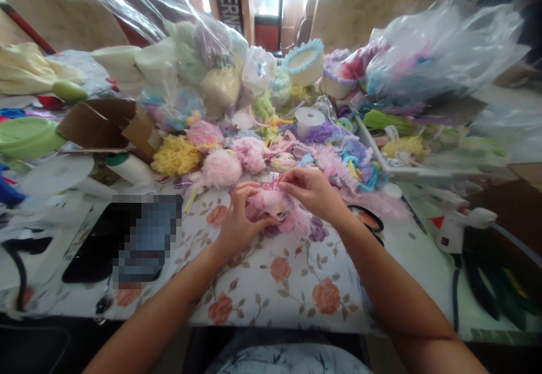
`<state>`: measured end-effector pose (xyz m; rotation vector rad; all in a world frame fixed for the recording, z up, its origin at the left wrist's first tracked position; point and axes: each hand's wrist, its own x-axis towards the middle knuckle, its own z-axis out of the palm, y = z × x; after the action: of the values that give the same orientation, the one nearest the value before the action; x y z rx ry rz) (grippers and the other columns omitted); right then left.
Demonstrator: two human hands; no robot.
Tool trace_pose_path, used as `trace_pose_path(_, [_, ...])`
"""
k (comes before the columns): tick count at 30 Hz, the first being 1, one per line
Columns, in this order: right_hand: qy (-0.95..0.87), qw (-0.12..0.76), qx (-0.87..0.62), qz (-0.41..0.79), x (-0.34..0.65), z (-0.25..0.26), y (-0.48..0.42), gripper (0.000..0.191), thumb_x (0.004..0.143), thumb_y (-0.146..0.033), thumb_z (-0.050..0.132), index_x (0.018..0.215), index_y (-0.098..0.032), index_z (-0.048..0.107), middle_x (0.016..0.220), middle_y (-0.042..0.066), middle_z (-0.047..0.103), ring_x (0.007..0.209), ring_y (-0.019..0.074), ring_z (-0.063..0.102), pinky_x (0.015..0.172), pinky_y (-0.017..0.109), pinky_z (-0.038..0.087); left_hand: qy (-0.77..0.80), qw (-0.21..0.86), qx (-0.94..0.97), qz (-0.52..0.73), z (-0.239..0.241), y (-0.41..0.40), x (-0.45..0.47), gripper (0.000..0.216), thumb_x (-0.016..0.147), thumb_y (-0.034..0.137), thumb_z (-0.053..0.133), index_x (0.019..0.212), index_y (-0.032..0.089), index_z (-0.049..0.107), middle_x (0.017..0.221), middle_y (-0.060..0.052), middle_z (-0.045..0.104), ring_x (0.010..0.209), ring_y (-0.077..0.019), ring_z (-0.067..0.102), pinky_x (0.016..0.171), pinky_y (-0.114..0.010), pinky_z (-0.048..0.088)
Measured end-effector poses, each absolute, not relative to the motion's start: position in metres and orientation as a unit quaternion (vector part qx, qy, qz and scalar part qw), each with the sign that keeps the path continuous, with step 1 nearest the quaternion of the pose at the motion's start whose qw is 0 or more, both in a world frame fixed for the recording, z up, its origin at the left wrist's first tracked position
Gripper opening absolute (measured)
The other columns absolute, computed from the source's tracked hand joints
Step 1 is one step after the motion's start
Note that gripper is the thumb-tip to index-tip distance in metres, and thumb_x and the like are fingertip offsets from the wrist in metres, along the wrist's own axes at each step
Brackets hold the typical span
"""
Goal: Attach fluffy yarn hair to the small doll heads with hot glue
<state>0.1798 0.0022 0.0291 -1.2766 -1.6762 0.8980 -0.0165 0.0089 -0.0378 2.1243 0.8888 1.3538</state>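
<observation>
A pink plush doll with a printed face and fluffy pink edges lies on the flowered tablecloth. My left hand is closed around its left side, with the thumb low near the face and the fingers over the top. At the doll's upper edge runs a strip of pink lace trim. My right hand pinches the right end of that lace between thumb and fingertips. Just beyond my hands sit a round doll face and a pale pink pompom.
Scissors lie right of my right forearm, and a white glue gun stands farther right. A phone lies at left. Behind are a yellow pompom, a cardboard box, a ribbon spool and a white tray.
</observation>
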Motion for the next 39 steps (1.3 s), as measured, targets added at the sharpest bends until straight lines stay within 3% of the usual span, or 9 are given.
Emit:
trace_pose_path(19, [-0.693, 0.385, -0.523, 0.313, 0.179, 0.0283, 0.0025, 0.014, 0.082, -0.022, 0.061, 0.069, -0.016, 0.06, 0.079, 0.003, 0.065, 0.07, 0.0142, 0.055, 0.065, 0.028, 0.042, 0.327, 0.223, 0.78, 0.484, -0.0381, 0.009, -0.0177, 0.063, 0.064, 0.039, 0.083, 0.112, 0.024, 0.044, 0.116, -0.01, 0.053, 0.117, -0.0273, 0.052, 0.095, -0.046, 0.047])
trace_pose_path(26, [-0.721, 0.369, -0.511, 0.288, 0.1783, 0.0328, 0.0, 0.014, 0.084, -0.018, 0.058, 0.069, -0.017, 0.058, 0.081, 0.004, 0.065, 0.076, 0.0156, 0.057, 0.07, 0.03, 0.043, 0.344, 0.159, 0.815, 0.438, -0.0332, 0.0074, -0.0204, 0.074, 0.069, 0.045, 0.077, 0.132, 0.026, 0.042, 0.123, -0.01, 0.051, 0.117, -0.0281, 0.052, 0.097, -0.045, 0.047])
trace_pose_path(39, [-0.724, 0.36, -0.518, 0.277, 0.1754, 0.0299, -0.0019, 0.015, 0.084, -0.017, 0.058, 0.069, -0.017, 0.058, 0.083, 0.004, 0.063, 0.078, 0.0161, 0.057, 0.072, 0.03, 0.043, 0.349, 0.17, 0.822, 0.416, -0.0301, 0.0058, -0.0207, 0.06, 0.073, 0.043, 0.075, 0.125, 0.026, 0.05, 0.121, -0.009, 0.051, 0.116, -0.0271, 0.053, 0.098, -0.044, 0.046])
